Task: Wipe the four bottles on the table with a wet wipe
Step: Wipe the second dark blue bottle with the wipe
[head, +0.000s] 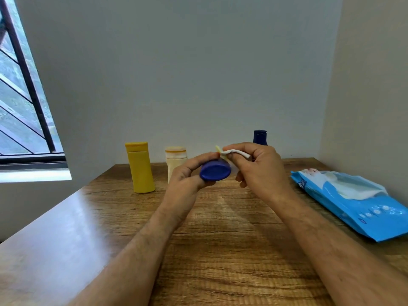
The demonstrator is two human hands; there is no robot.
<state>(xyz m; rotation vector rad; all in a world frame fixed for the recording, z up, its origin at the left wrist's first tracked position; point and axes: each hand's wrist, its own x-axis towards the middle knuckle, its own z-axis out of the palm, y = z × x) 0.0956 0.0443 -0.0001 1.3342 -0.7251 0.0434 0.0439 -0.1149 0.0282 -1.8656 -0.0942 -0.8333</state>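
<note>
My left hand (187,175) grips a bottle with a blue cap (215,171), tipped so the cap end faces me above the table. My right hand (258,166) pinches a folded white wet wipe (236,153) against the bottle's pale far end, most of which is hidden behind the fingers. A yellow bottle (140,167) stands upright at the back left. A cream bottle (175,160) stands beside it, partly behind my left hand. A dark blue bottle (260,136) stands behind my right hand, only its cap showing.
A blue pack of wet wipes (351,199) lies open at the right edge of the wooden table (220,250), near the right wall. A wall runs just behind the bottles. A barred window (22,96) is at the left.
</note>
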